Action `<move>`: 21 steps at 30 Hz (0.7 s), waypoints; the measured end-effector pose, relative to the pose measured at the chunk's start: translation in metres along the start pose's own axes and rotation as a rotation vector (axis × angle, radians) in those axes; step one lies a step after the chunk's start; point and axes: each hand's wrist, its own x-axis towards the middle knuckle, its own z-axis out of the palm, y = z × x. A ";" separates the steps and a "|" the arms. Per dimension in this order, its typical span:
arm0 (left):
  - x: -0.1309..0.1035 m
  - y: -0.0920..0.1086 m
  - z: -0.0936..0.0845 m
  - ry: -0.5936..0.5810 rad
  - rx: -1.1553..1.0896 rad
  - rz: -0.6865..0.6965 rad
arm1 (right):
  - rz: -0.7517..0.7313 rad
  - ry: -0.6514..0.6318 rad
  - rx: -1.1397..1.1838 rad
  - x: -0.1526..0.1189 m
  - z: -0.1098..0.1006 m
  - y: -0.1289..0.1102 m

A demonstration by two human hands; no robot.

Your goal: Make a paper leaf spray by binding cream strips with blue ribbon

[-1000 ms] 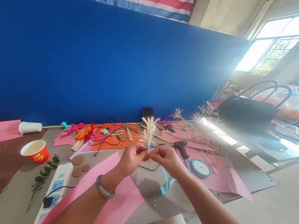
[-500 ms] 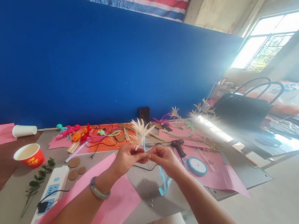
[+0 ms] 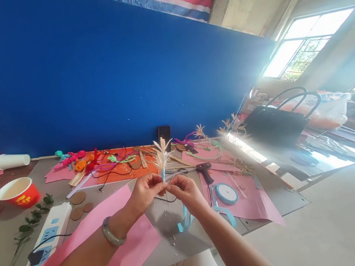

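My left hand (image 3: 146, 190) is closed in a pinch on the stem of a pale, cream-petalled artificial flower (image 3: 162, 154), which stands upright above my fingers. Light blue wrapping shows just under its petals. Fingertip to fingertip with it, my right hand (image 3: 187, 191) pinches a light blue ribbon (image 3: 186, 221) against the stem. The ribbon hangs below that hand and loops across the table near its spool (image 3: 226, 193). The exact grip between the fingertips is hidden. A thin stem end shows below the hands.
A black glue gun (image 3: 204, 172) lies right of the hands. Pink paper (image 3: 128, 245) lies under my left arm, beside a power strip (image 3: 50, 238). Left stand a red paper cup (image 3: 20, 193) and a green sprig (image 3: 31, 223). A phone (image 3: 164, 134) leans against the blue partition (image 3: 102, 73).
My view has shifted, so the table things appear farther left. The flower has turned slightly and looks narrower. Both hands keep their pinch at the stem, and more of the ribbon's loop shows.
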 end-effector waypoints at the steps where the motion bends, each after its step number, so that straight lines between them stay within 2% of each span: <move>1: 0.000 0.000 0.000 0.001 0.001 -0.005 | -0.002 0.000 -0.002 -0.001 0.000 -0.001; 9: -0.002 -0.003 0.005 0.002 0.059 -0.017 | -0.023 0.013 -0.048 -0.010 -0.001 0.003; 12: -0.004 -0.006 0.007 -0.027 0.099 0.005 | -0.015 -0.015 -0.098 -0.015 -0.004 0.002; 14: -0.005 -0.006 0.006 -0.041 0.124 0.012 | -0.035 -0.079 -0.172 -0.016 -0.011 0.000; 17: -0.005 -0.005 0.005 -0.034 0.142 0.011 | -0.085 -0.217 -0.290 -0.003 -0.040 0.001; 18: -0.005 -0.003 0.004 -0.026 0.137 0.007 | -0.083 -0.211 -0.330 0.006 -0.055 0.003; 19: -0.005 -0.002 0.003 -0.016 0.129 0.001 | -0.060 -0.158 -0.396 0.017 -0.072 0.007; 21: -0.005 0.002 0.003 0.003 0.104 -0.015 | 0.076 0.096 -0.632 0.042 -0.113 0.015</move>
